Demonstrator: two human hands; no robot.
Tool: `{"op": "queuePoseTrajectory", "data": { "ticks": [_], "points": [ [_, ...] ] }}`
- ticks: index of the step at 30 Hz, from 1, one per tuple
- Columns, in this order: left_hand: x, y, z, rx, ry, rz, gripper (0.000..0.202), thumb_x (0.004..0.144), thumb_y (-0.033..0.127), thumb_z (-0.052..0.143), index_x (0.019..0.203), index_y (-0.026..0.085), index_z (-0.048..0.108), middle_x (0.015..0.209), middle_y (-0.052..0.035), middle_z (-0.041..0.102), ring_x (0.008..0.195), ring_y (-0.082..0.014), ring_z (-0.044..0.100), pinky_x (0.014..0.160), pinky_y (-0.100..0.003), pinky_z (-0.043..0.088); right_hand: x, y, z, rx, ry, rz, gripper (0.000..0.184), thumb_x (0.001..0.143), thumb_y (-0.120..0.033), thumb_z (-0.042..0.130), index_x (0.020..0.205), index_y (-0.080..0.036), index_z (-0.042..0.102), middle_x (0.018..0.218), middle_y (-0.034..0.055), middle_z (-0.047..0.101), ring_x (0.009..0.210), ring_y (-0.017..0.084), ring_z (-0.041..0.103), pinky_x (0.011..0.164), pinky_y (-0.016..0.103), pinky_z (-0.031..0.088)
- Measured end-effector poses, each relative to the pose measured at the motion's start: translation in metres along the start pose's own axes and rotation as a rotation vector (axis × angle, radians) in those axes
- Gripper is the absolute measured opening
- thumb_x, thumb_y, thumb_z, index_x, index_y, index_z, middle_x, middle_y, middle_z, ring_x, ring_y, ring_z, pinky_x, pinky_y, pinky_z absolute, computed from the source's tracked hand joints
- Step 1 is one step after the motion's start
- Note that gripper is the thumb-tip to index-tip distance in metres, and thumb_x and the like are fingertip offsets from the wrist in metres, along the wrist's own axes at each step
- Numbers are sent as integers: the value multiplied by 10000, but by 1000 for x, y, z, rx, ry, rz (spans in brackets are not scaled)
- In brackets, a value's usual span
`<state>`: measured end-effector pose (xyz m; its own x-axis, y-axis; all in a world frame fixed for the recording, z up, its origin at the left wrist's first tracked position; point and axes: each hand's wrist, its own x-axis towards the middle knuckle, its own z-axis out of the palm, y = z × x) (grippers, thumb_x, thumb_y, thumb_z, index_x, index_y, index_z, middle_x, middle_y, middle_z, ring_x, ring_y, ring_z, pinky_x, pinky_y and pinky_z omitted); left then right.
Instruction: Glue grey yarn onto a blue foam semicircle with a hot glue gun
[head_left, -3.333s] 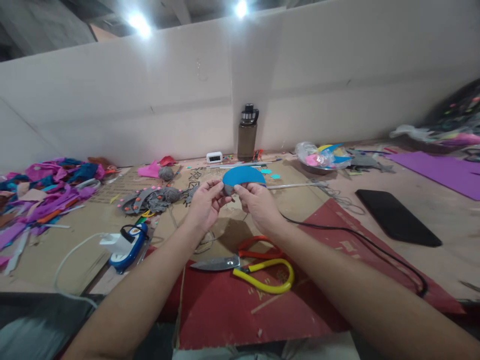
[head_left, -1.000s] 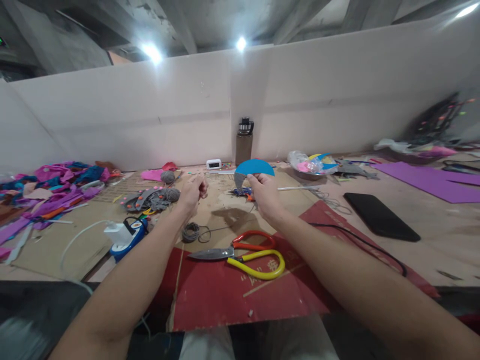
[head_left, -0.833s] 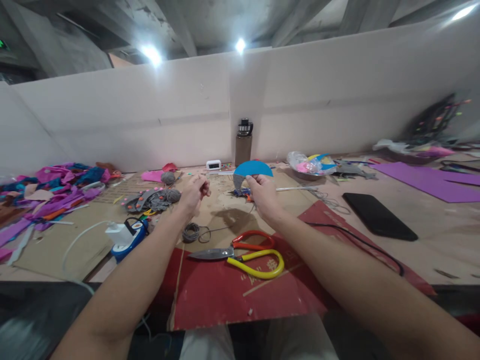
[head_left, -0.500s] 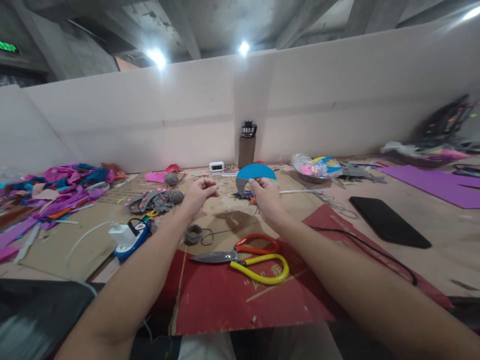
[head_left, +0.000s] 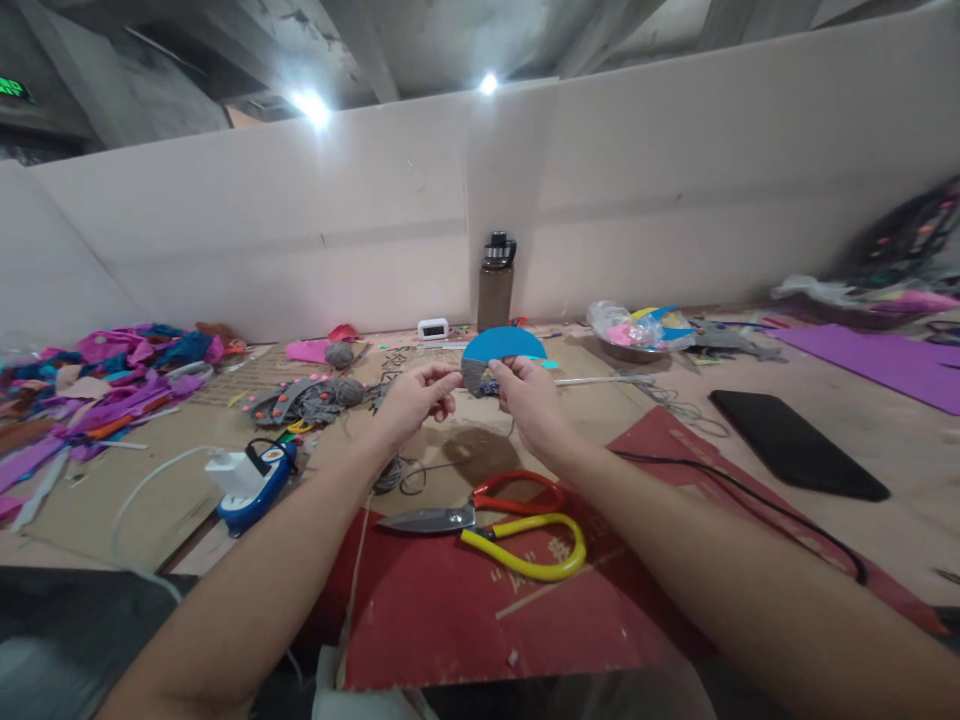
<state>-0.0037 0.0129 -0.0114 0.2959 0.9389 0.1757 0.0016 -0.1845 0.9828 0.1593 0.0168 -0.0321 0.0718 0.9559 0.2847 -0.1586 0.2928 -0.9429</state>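
My right hand [head_left: 529,402] pinches a blue half-round foam piece [head_left: 502,346] with a grey patch at its lower left, held up above the cardboard. My left hand [head_left: 414,400] is closed in a pinch right beside that grey patch, its fingertips almost touching the piece; what it grips, perhaps a thin grey thread, is too small to make out. A small coil of grey thread [head_left: 390,472] lies on the cardboard below my hands. Scissors [head_left: 495,520] with red and yellow handles lie on the red sheet [head_left: 465,610] in front of me.
A blue and white glue gun [head_left: 251,480] with a white cable lies at left. Heaps of pink and purple scraps [head_left: 97,385] fill the far left. A brown bottle [head_left: 496,284], a white clock [head_left: 433,328], a bag of foam bits [head_left: 637,325], a black pad [head_left: 795,455] and a black cable [head_left: 750,495] are around.
My left hand has moved right from a spot apart from the foam piece until it is against the grey patch. The right hand keeps holding the blue piece, slightly lower.
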Motion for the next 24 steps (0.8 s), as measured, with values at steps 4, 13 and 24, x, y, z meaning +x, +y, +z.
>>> {"op": "queuePoseTrajectory", "data": {
  "ticks": [4, 13, 24],
  "points": [
    [-4, 1, 10, -138, -89, -77, 292, 683, 330, 723, 860, 127, 610, 727, -36, 651, 486, -60, 548, 416, -158, 387, -7, -8, 3, 8, -46, -16, 243, 767, -423, 570, 759, -182, 545, 594, -38, 510, 457, 75, 333, 447, 238, 261],
    [-8, -9, 23, 12, 204, 13, 328, 696, 345, 701, 897, 159, 522, 750, -15, 597, 573, -115, 595, 469, -215, 461, -12, -14, 6, -153, 33, -56, 242, 769, -407, 550, 783, -165, 566, 682, -10, 587, 601, 110, 492, 580, 254, 376],
    [-12, -9, 32, 399, 347, 268, 264, 688, 305, 697, 832, 169, 522, 781, -26, 612, 703, -135, 600, 616, -248, 466, -20, -13, 10, -266, -14, -134, 220, 781, -364, 547, 764, -159, 626, 699, 16, 644, 648, 141, 552, 631, 263, 419]
  ]
}}
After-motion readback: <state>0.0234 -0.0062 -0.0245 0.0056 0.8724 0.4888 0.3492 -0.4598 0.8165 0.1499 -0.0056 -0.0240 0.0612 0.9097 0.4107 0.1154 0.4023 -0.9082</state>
